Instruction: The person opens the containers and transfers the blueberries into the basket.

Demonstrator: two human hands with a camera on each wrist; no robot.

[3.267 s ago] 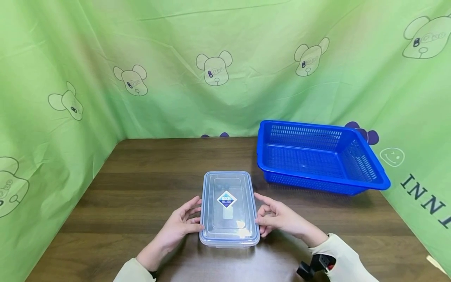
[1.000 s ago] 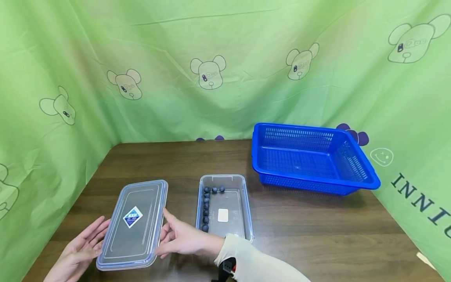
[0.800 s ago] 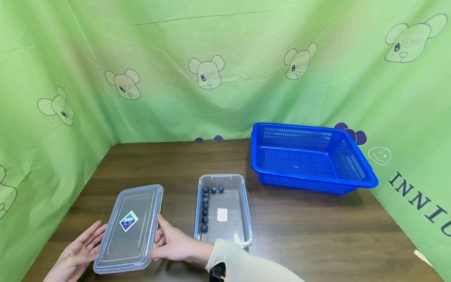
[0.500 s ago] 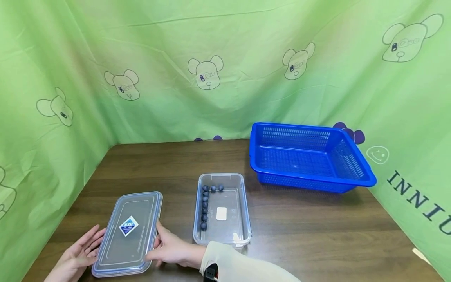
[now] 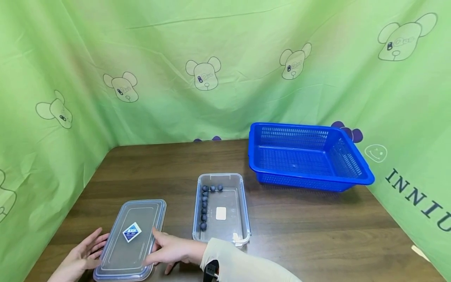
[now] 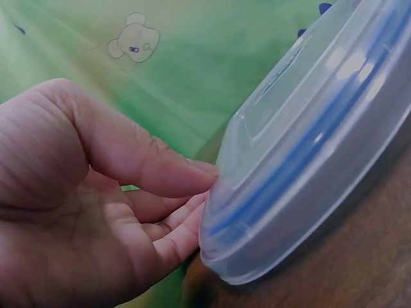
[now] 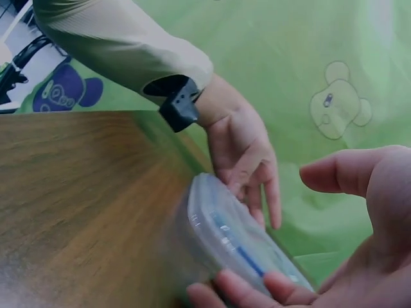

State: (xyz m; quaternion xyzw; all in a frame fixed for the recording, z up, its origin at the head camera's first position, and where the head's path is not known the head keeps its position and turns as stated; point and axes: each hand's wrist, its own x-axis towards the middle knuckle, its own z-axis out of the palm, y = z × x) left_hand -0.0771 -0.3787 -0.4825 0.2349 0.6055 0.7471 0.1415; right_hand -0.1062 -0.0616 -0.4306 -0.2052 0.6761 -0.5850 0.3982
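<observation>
The clear lid (image 5: pixel 127 252) with blue edging and a diamond label lies on the table at front left in the head view. At its left edge is my left hand (image 5: pixel 79 256); in the left wrist view the thumb and fingertips touch a corner of the lid (image 6: pixel 276 173). Across the lid's right edge reaches my right hand (image 5: pixel 172 248), its thumb raised off the lid in the right wrist view and its fingers by the rim. Right of the lid stands the uncovered clear plastic box (image 5: pixel 230 225). Several blueberries (image 5: pixel 204 210) line its left and far sides.
A blue perforated basket (image 5: pixel 313 177) stands at the back right of the wooden table (image 5: pixel 310 235). Green printed cloth (image 5: pixel 158 78) hangs behind and along both sides. My right forearm crosses in front of the box.
The lid came off the box, went left and down, and now lies on the table. The blueberries came into view. The right hand has loosened from the lid; its thumb is now clear.
</observation>
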